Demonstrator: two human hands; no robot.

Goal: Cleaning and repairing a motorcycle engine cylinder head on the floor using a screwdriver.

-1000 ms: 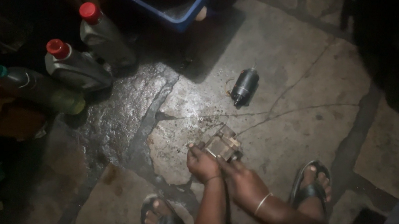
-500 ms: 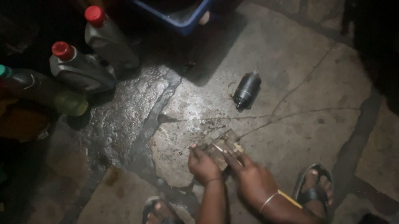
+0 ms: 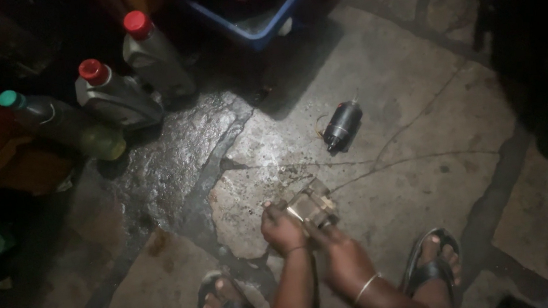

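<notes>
Both hands, the left hand and right hand, close their fingers on a small metal part resting mid-floor on the cracked stone floor, near a dark cylindrical motor.

Bare cracked floor is left open to the right of the small metal housing, up to the dark cylinder lying beyond it. The way to the upper left is blocked by three bottles, and the far side by a blue tub.
</notes>
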